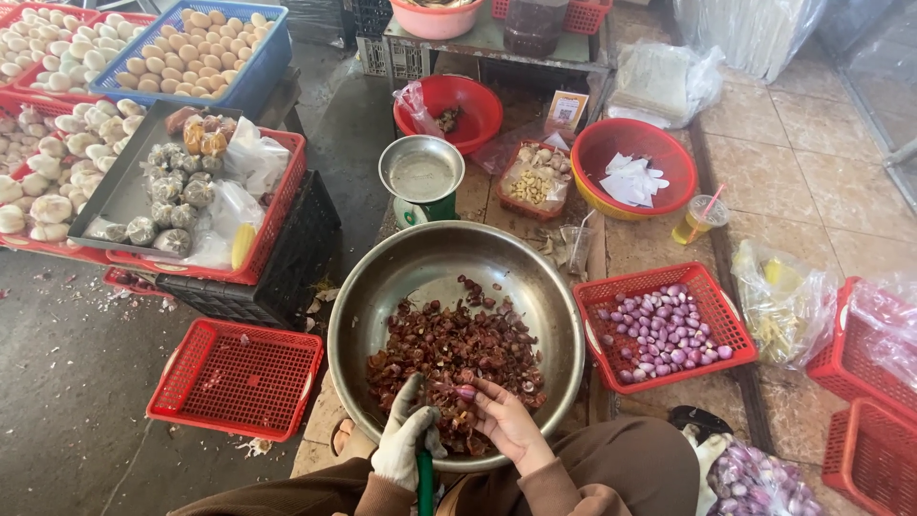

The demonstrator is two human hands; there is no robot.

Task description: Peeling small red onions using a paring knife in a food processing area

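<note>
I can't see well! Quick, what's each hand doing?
Left hand: gloved, closed around a green-handled knife.
Right hand: bare, holding a shallot over the steel bowl.

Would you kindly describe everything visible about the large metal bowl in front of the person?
The large metal bowl is round, wide and shallow, of dull scratched steel. It sits upright on the floor between two red baskets, just before the person's knees. A heap of reddish-brown shallot skins and trimmings covers its near half; the far wall is bare. The gloved left hand, gripping a green-handled tool, and the bare right hand rest over its near rim.
</note>
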